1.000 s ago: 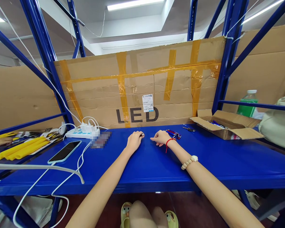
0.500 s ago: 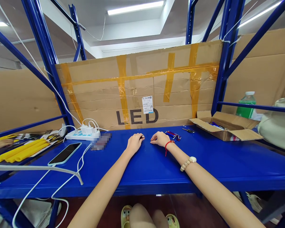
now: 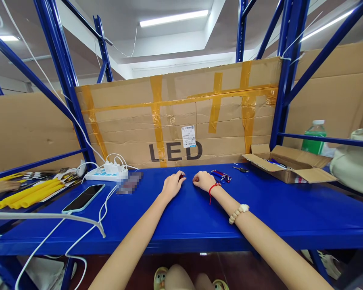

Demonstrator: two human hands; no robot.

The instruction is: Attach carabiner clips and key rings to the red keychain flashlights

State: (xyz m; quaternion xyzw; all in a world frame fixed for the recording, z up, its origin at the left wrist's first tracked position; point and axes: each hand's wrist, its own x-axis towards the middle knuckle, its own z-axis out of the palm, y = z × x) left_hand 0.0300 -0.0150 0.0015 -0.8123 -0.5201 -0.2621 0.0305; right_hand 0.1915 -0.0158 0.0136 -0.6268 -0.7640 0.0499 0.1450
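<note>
At the far left another person's hand (image 3: 3, 187), blurred, is beside yellow tubes (image 3: 33, 194) that lie side by side. Next comes a phone (image 3: 84, 198), screen up on the blue tabletop (image 3: 181, 217), with a white cable (image 3: 36, 249) at its near end. Behind it sits a white power strip (image 3: 92, 176) with plugs in it. A cardboard panel (image 3: 124, 129) marked LED stands along the back edge.

The person's left hand (image 3: 173, 183) is near the middle, its thumb and forefinger pinched on a small dark thing (image 3: 181, 176) – too small to make out. Just to the right, a short gap away, is the right hand (image 3: 204, 181), fingers curled inward; whether they grip anything I cannot tell. A red string (image 3: 211, 188) circles its wrist, with a beaded bracelet (image 3: 239, 212) farther up the forearm.

Just beyond that wrist lie red and blue clips (image 3: 220, 175), then keys (image 3: 240, 169). Farther right are an open cardboard box (image 3: 316, 175) holding small items, a bottle (image 3: 313, 147) of green liquid and a pale bag (image 3: 355, 161)
</note>
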